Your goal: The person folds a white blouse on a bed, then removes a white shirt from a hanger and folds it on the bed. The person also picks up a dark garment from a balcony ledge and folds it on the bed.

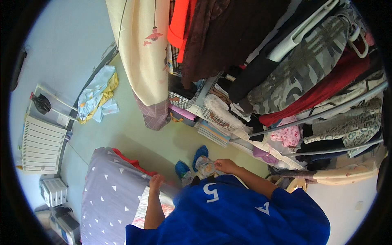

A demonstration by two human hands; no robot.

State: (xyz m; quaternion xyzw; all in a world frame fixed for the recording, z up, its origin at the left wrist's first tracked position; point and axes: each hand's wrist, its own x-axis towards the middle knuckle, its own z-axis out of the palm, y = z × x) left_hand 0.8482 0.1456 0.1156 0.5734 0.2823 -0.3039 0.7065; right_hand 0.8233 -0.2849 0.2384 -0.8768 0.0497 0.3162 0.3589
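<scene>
Hands apart, in front of the body, nothing clearly gripped in either. Left hand (pixel 156 180), slightly blurred, is at the edge of a grey cloth bed cover with white triangles (pixel 107 192); cannot tell if it touches. Right hand (pixel 223 165) has bent fingers, just beside a pale, mottled, crinkled material (pixel 205 166) at the lower leg; contact unclear. A bright red strip of cloth (pixel 130 161) runs along the cover's edge just beyond the left hand; a white cloth with red print (pixel 141 210) lies beside the left forearm. Blue, rounded foot coverings (pixel 200 153) show between the hands. Handling, as judged: these cloths look soft and loose, so a broad pinch or flat palm should serve better than fingertips; a hard tug on the red strip could drag the cover along. Elbow best tucked in on the right, since a grey camouflage garment (pixel 302 67) and others hang beyond that hand and could snag. Watch footing too: a crumpled light-blue and yellow cloth heap (pixel 98 94) lies well beyond the left hand.
</scene>
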